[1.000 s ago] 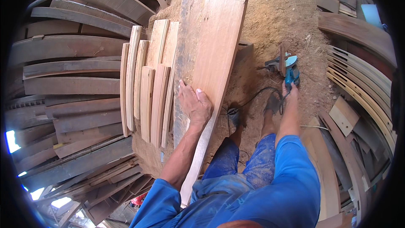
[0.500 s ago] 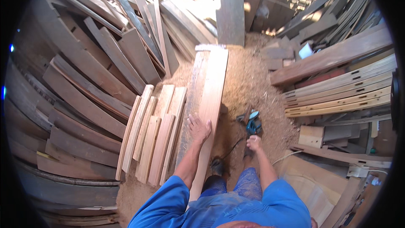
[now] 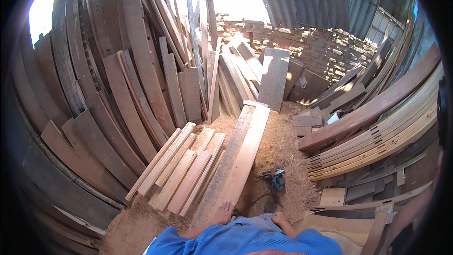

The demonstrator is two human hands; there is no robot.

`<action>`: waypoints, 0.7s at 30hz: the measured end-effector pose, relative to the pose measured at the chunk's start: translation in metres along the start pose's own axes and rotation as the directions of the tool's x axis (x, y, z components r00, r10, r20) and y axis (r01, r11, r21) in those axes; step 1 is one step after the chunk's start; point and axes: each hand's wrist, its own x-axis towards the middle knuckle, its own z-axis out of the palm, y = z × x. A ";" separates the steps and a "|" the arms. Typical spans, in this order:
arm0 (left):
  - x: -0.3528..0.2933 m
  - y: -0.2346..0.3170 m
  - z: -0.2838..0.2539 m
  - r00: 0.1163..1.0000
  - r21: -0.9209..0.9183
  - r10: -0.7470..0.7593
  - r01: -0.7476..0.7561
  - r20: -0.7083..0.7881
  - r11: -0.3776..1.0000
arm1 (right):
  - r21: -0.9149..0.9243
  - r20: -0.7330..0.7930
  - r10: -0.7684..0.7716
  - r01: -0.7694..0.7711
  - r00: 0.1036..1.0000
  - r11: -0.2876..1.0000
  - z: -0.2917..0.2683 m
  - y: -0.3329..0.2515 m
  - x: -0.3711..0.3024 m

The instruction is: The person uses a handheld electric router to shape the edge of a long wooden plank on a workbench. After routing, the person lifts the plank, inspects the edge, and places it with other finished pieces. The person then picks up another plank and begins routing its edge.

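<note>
My left hand (image 3: 222, 213) lies on the near end of a long plank on a narrow bench, fingers spread, holding nothing. The plank (image 3: 245, 158) has a pale, smooth strip on its right. The darker, worn bench top (image 3: 218, 179) shows along its left. My right hand (image 3: 280, 219) is low by my leg, apart from the plank; its fingers are too hidden to read. Beyond it, a teal corded power tool (image 3: 278, 180) rests on the sawdust-covered ground, its dark cable (image 3: 257, 200) trailing back toward my feet.
Several cut wood pieces (image 3: 191, 170) lie stacked left of the bench. Tall boards (image 3: 108, 66) lean along the left side. At the right are slotted beams (image 3: 373, 144) and a thick reddish beam (image 3: 373, 99). A brick wall (image 3: 302, 42) and corrugated sheet (image 3: 325, 0) stand at the back.
The view has tilted up, showing more wall. My right hand, close to the power tool before, is now drawn back from it. My left hand appears nearer to me along the plank.
</note>
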 end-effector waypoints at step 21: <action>0.021 -0.015 0.013 0.998 -0.011 0.048 -0.048 -0.047 0.999 | 0.319 0.176 0.053 -0.107 0.983 0.942 -0.049 -0.067 0.001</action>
